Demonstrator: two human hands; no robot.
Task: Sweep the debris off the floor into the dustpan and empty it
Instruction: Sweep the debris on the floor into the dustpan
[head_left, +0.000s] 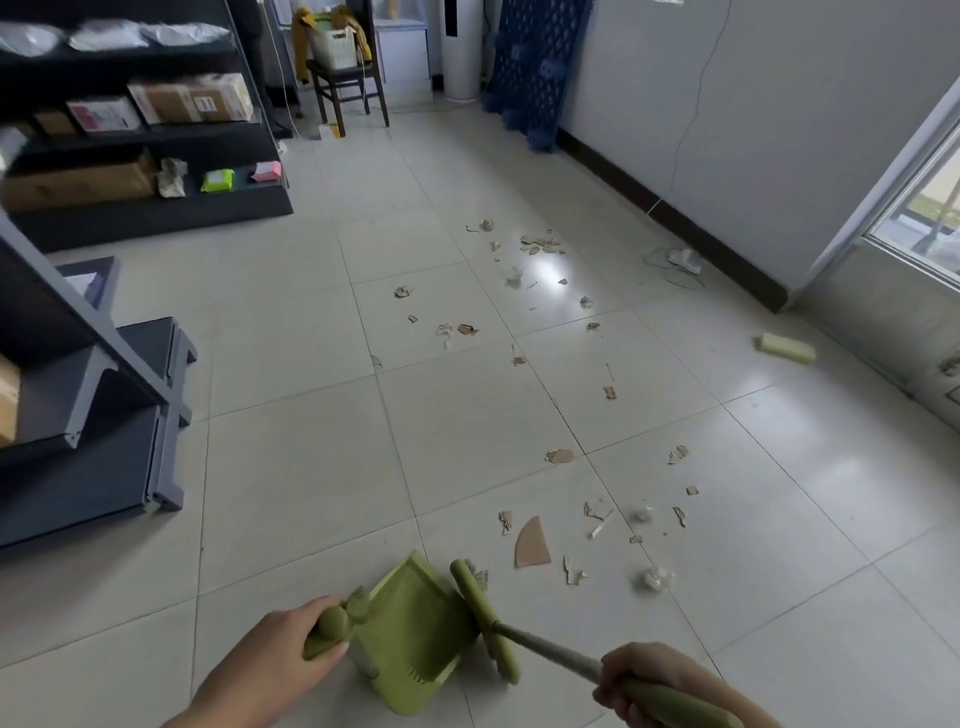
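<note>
Left hand gripping green plastic dustpan, right hand gripping green long-handled broom at its mouth; brown cardboard scraps scattered beyond.

The pale tiled floor carries scattered cardboard debris, a yellow sponge and dark shelving.

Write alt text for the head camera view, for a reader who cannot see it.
The left hand grips a green dustpan by its handle and the right hand grips a green broom, its head beside the pan, above a pale tiled floor. Cardboard scraps lie scattered ahead; dark shelves with boxes stand at left.
</note>
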